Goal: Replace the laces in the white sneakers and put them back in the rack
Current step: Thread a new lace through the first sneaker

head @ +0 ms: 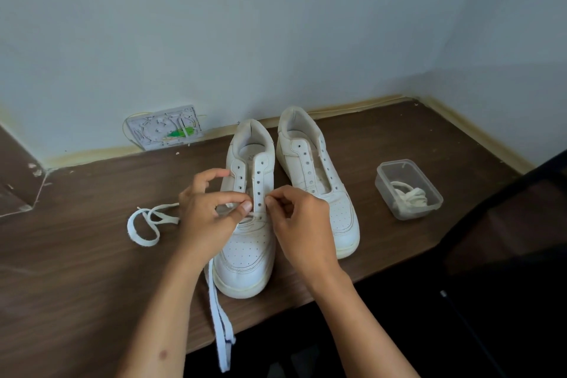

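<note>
Two white sneakers stand side by side on a brown wooden table [76,270], toes toward me. Over the left sneaker [245,255], my left hand [211,212] pinches a white lace at the lowest eyelets. My right hand [302,224] pinches the lace at the eyelet row on the other side of the same shoe. The lace [221,325] trails down past the toe and hangs over the table's front edge. A loop of lace [144,224] lies on the table left of my hands. The right sneaker [319,181] has bare eyelets.
A clear plastic box [408,190] holding a coiled white lace sits right of the shoes. A wall plate with wires [165,129] is fixed at the back wall. A dark object [506,239] rises at the right, past the table's edge.
</note>
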A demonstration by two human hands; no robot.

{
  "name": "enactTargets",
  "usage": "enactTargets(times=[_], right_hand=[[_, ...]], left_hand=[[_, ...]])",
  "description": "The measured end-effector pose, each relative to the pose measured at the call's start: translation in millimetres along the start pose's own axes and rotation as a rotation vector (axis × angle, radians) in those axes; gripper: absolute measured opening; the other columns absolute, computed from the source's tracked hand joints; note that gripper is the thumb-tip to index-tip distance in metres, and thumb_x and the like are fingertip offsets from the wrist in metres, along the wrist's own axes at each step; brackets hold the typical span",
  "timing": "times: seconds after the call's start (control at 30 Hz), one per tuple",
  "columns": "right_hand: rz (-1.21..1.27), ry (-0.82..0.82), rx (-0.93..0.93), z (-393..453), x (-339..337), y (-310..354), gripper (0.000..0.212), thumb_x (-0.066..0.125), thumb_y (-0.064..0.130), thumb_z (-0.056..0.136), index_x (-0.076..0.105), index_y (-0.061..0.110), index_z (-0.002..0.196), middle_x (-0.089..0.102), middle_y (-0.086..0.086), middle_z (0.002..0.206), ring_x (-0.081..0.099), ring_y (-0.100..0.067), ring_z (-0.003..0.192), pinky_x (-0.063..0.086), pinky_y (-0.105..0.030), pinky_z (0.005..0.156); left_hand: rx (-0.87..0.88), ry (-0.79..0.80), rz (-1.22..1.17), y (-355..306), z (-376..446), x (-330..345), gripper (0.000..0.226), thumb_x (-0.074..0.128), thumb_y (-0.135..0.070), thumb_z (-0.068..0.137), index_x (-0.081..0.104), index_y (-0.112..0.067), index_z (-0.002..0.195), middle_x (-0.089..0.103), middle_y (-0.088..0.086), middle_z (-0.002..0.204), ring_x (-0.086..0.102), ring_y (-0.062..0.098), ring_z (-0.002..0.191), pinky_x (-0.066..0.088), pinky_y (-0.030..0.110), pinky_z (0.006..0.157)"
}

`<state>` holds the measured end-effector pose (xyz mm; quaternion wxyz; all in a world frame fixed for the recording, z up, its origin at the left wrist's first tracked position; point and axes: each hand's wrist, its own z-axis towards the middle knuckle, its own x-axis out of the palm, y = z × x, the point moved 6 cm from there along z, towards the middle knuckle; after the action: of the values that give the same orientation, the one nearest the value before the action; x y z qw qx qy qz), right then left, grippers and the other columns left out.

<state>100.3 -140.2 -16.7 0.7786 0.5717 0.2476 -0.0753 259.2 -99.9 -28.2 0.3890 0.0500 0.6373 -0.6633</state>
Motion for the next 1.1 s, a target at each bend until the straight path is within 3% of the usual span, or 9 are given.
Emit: enactTargets(times=[0.17, 0.27, 0.37, 0.47, 0.53, 0.6, 0.73, 0.9, 1.1], right_hand=[[0.008, -0.001, 0.005, 1, -2, -1, 0.009, 0.063, 0.017, 0.094, 0.072, 0.017, 0.092, 0.068, 0.011, 0.077, 0.064, -0.004, 0.074, 0.053, -0.021, 0.069], [-0.019, -0.002, -0.011, 0, 0, 0, 0.009, 0.062, 0.017, 0.095, 0.07, 0.019, 0.096, 0.068, 0.009, 0.084, 0.063, -0.004, 0.077, 0.052, -0.02, 0.072], [-0.052, -0.007, -0.034, -2, 1, 2, 0.01, 0.06, 0.018, 0.096, 0.07, 0.02, 0.099, 0.066, 0.008, 0.087, 0.062, -0.003, 0.079, 0.051, -0.019, 0.073], [0.003, 0.004, -0.028, -3, 0, 1, 0.012, 0.064, 0.025, 0.094, 0.07, 0.019, 0.103, 0.067, 0.009, 0.089, 0.063, -0.002, 0.081, 0.053, -0.02, 0.074], [0.032, 0.019, -0.019, -4, 1, 0, 0.023, 0.07, 0.031, 0.09, 0.069, 0.018, 0.108, 0.066, 0.009, 0.091, 0.062, -0.003, 0.082, 0.054, -0.021, 0.074], [0.006, 0.033, -0.02, -6, 3, -2, 0.036, 0.075, 0.034, 0.085, 0.067, 0.019, 0.116, 0.063, 0.009, 0.096, 0.06, -0.003, 0.087, 0.052, -0.019, 0.078], [-0.102, 0.007, -0.048, -9, 6, 0, 0.042, 0.074, 0.033, 0.084, 0.064, 0.019, 0.122, 0.059, 0.009, 0.101, 0.057, -0.004, 0.09, 0.051, -0.021, 0.081], [-0.141, -0.071, -0.067, -13, 5, 6, 0.026, 0.072, 0.035, 0.084, 0.065, 0.016, 0.101, 0.06, 0.006, 0.089, 0.058, -0.01, 0.079, 0.053, -0.031, 0.071], [-0.141, -0.09, -0.046, -14, 8, 4, 0.027, 0.073, 0.035, 0.083, 0.066, 0.016, 0.1, 0.061, 0.007, 0.091, 0.058, -0.007, 0.081, 0.052, -0.027, 0.072]], left_hand=[[-0.079, -0.074, -0.111, 12, 0, 9, 0.031, 0.078, -0.019, 0.081, 0.068, -0.047, 0.072, 0.042, -0.033, 0.121, 0.037, 0.013, 0.128, 0.029, 0.028, 0.103], [-0.172, -0.058, -0.282, 23, -1, 17, 0.03, 0.08, -0.023, 0.079, 0.073, -0.051, 0.07, 0.043, -0.042, 0.118, 0.048, 0.015, 0.126, 0.041, 0.04, 0.107], [-0.212, -0.053, -0.342, 24, -1, 19, 0.03, 0.08, -0.02, 0.079, 0.075, -0.048, 0.069, 0.044, -0.042, 0.118, 0.053, 0.012, 0.121, 0.045, 0.041, 0.104], [-0.219, -0.094, -0.353, 15, -6, 18, 0.023, 0.077, -0.013, 0.082, 0.073, -0.035, 0.074, 0.045, -0.027, 0.126, 0.052, -0.017, 0.101, 0.046, 0.023, 0.095], [-0.207, -0.149, -0.313, 9, -9, 17, 0.025, 0.076, -0.01, 0.082, 0.07, -0.034, 0.075, 0.045, -0.019, 0.129, 0.044, -0.024, 0.098, 0.037, 0.01, 0.085], [-0.177, -0.214, -0.241, 6, -11, 15, 0.033, 0.075, -0.01, 0.082, 0.067, -0.04, 0.072, 0.043, -0.019, 0.129, 0.038, -0.014, 0.11, 0.032, 0.014, 0.093], [-0.092, -0.269, -0.061, -2, -14, 13, 0.032, 0.074, -0.018, 0.083, 0.063, -0.046, 0.072, 0.039, -0.016, 0.135, 0.029, 0.023, 0.129, 0.028, 0.04, 0.107], [-0.057, -0.129, 0.088, -6, -11, 6, 0.032, 0.074, -0.023, 0.082, 0.06, -0.05, 0.075, 0.042, -0.014, 0.141, 0.024, 0.026, 0.133, 0.024, 0.045, 0.11], [-0.003, -0.043, 0.222, -6, -7, 4, 0.025, 0.076, -0.022, 0.082, 0.067, -0.044, 0.078, 0.04, -0.016, 0.145, 0.022, 0.024, 0.135, 0.024, 0.044, 0.112]])
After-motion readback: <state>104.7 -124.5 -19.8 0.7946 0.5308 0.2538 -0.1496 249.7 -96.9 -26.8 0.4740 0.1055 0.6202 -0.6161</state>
